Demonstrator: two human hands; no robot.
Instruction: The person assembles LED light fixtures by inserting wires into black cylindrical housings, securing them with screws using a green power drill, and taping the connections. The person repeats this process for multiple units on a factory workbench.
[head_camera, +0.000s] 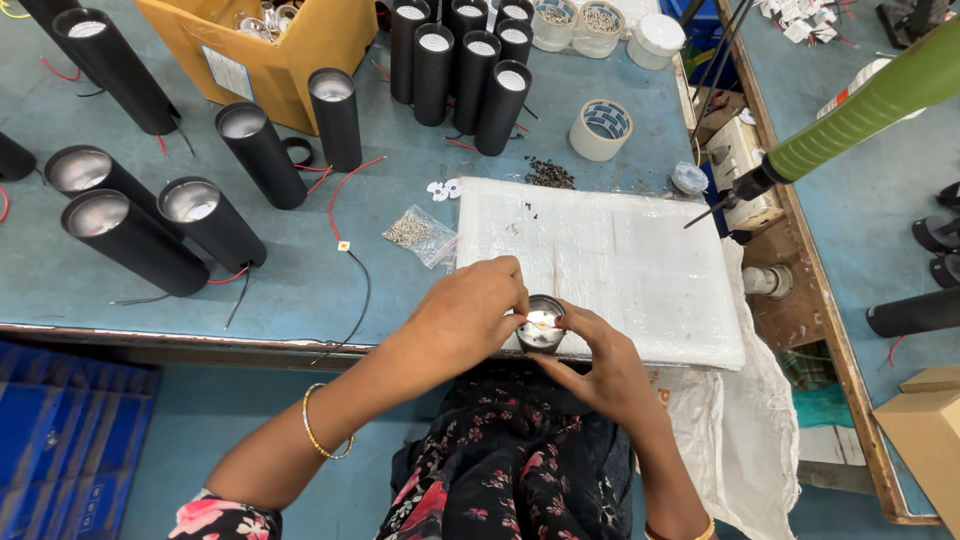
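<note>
At the far left of the desk (400, 200) 4 black tubes (130, 235) lie tilted with their silver mouths up, red and black wires trailing from them toward the front edge. Behind them, near the back edge, an open cardboard box (300, 45) holds small metal parts, with 2 more tubes standing just in front of it. Further right, a cluster of 7 black tubes (470, 60) stands upright near the back edge, and a small clear bag of screws (415, 232) lies just left of a white foam pad (620, 265).

At the front edge of that pad sits a small round silver cup (540, 322), a bright spot glowing inside it. The left hand (470, 310) comes in from the left, fingers curled over the cup's rim and touching it. The right hand (600, 365) closes on the cup from the right and below, thumb and forefinger pinching its edge. The cup lies between both hands, gripped by both.

Right of the tube cluster a roll of tape (601, 128) lies flat beside a dark heap of screws (549, 174). At the desk's right edge, a green-handled screwdriver (850, 120) hangs tilted, its tip pointing down toward the pad's far right corner.
</note>
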